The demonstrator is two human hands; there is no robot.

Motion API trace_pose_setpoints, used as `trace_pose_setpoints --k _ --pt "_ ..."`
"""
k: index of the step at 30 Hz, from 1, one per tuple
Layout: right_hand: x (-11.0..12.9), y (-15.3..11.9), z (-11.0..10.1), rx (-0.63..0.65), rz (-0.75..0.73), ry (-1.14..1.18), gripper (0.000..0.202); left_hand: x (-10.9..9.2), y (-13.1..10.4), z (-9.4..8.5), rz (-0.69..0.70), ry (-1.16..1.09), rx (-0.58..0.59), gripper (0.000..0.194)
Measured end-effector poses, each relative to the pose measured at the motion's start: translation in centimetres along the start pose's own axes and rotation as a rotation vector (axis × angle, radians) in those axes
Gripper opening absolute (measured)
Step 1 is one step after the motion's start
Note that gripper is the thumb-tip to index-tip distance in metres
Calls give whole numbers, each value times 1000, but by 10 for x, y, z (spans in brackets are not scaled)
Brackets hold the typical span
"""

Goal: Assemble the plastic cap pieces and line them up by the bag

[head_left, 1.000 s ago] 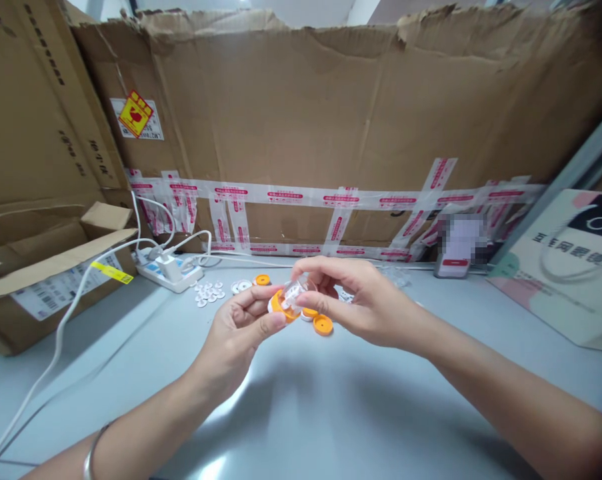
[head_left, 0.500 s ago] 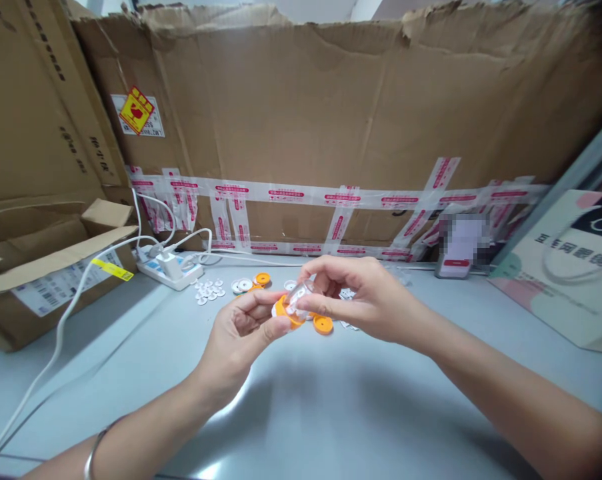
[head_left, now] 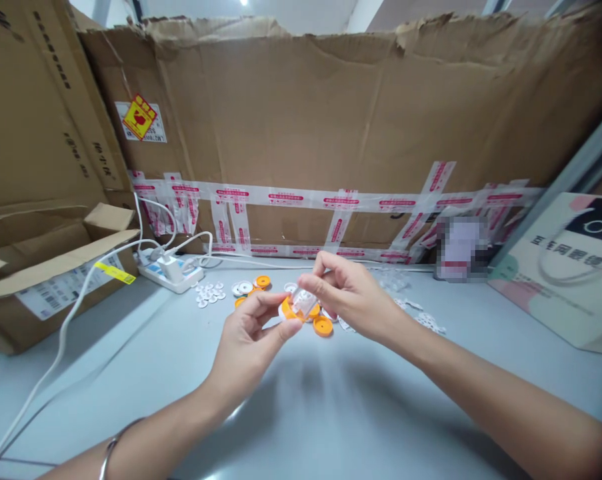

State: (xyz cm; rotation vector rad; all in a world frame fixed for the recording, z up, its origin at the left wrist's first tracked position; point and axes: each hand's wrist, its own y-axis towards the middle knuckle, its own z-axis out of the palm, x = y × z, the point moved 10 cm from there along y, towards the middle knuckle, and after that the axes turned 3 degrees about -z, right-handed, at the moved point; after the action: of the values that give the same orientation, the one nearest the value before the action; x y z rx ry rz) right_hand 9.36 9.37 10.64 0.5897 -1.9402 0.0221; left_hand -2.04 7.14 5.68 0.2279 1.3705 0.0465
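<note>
My left hand (head_left: 251, 347) pinches an orange ring-shaped cap (head_left: 287, 309) with a white edge between thumb and fingers. Fitted against that cap, and tilted, is a small clear plastic cup (head_left: 305, 302) with white marks or bits showing through it. My right hand (head_left: 348, 288) has its thumb and fingers closed at the cup's upper end; fingers partly cover it. Just below the cup lies a loose orange cap (head_left: 323, 326). Behind my left fingers rest another orange cap (head_left: 263, 281) and white round parts (head_left: 243, 288).
Small white discs (head_left: 209, 294) lie in a group at left, near a power strip (head_left: 173, 275). White flat pieces (head_left: 429, 323) and clear plastic parts (head_left: 395, 280) are at right. A large cardboard box (head_left: 291, 120) walls the back; an open carton (head_left: 55, 267) stands left.
My right hand has shifted its fingers to the cup's upper end, so more of the cup shows. Both hands have moved slightly, and the view has tilted a little.
</note>
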Motion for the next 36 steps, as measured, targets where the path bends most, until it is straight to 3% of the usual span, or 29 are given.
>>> trace_pose_setpoints --k 5,9,14,20,23,26,30,33,36 --pt "9 2 -4 84 -17 16 33 14 4 -1 -148 -227 19 26" --pt "9 4 7 191 -38 42 33 14 4 -1 -148 -234 31 25" --pt "-5 6 2 -8 -41 20 33 14 3 2 -112 -152 68 27" --pt "-10 10 2 -27 -41 95 33 13 4 6 -151 -187 102 37" --pt "-7 8 -11 -129 -104 234 33 5 4 11 -160 -255 121 25" --pt "-18 -3 -15 -227 -104 372 34 -1 4 15 -151 -300 114 15" --pt "-47 -28 14 -142 72 572 32 -1 4 21 -104 -193 101 13" --pt "-50 -42 40 -32 140 829 28 3 5 24 -74 -66 108 18" --pt "-51 -46 51 -30 187 1015 27 11 6 24 -87 26 107 27"
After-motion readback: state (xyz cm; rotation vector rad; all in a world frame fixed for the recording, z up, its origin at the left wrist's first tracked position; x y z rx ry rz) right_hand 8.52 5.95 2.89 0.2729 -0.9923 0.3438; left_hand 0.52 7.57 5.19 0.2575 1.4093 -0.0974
